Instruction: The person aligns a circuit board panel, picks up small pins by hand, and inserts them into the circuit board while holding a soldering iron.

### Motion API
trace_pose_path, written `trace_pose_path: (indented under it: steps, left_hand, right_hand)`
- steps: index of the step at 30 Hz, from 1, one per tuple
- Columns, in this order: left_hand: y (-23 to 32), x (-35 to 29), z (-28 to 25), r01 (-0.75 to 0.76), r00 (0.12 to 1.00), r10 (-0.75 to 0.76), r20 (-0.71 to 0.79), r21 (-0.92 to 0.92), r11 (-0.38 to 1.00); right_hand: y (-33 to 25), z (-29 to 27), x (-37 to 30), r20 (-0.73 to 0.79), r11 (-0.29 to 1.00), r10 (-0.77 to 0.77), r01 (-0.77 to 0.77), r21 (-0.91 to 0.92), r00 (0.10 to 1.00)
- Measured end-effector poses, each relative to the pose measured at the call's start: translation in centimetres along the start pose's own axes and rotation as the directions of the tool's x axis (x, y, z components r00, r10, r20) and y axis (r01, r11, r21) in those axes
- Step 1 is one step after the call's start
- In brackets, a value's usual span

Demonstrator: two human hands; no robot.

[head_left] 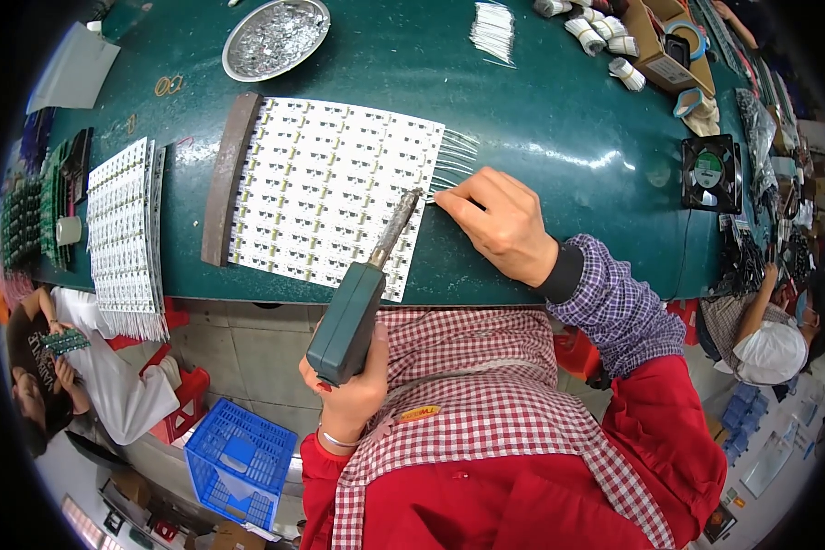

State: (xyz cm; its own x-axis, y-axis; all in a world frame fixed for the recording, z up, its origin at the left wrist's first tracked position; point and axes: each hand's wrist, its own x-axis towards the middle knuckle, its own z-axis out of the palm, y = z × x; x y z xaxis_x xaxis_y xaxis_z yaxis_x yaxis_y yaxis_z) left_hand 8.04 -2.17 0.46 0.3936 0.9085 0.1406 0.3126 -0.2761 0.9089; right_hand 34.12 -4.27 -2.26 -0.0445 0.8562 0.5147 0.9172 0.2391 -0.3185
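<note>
The soldering iron (346, 325) lies at the lower middle of the frame, its long axis running diagonally from the dark green handle at lower left to the metal tip at upper right, which points at the right edge of a white circuit board (339, 188). Whether the tip touches cannot be told. The left hand (356, 390) wraps its grip around the handle. The right hand (502, 225), right of centre, has its grip pressed together, thumb and forefinger pinching a thin wire (428, 199) at the board's edge.

The board is nearly square and slightly turned on the green desk (596, 225); more wires (458, 151) stick out rightward from it. A dark bar (230, 179) covers its left edge, and the iron's shaft hides part of its lower right.

A metal bowl (233, 68) of silvery bits sits at upper left, a pile of white wires (493, 34) at the top, a cardboard box (675, 70) at upper right, a black fan (711, 174) at far right. At left, a stack of boards (124, 229) overhangs the desk's near edge.
</note>
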Motion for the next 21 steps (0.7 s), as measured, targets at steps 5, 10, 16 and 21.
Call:
trace_pose_path:
  steps: [5,10,16,21]
  left_hand:
    - [0.03,-0.1,-0.18,0.024,1.0,-0.024,0.009,0.007,1.0]
    - [-0.13,-0.2,-0.06,0.018,1.0,-0.018,0.007,-0.01,1.0]
    - [-0.25,-0.16,0.16,0.043,0.999,-0.043,0.01,-0.032,0.999]
    - [-0.13,-0.08,0.19,0.029,1.0,-0.028,0.004,-0.024,0.999]
  right_hand:
    - [-0.05,-0.05,-0.01,0.003,1.0,0.003,-0.003,-0.003,1.0]
    - [-0.01,0.03,-0.04,0.004,1.0,0.006,-0.006,0.009,1.0]
    - [-0.02,-0.01,0.01,-0.006,1.0,0.005,-0.005,0.007,1.0]
    - [-0.09,-0.07,0.11,-0.005,1.0,0.001,-0.001,0.006,1.0]
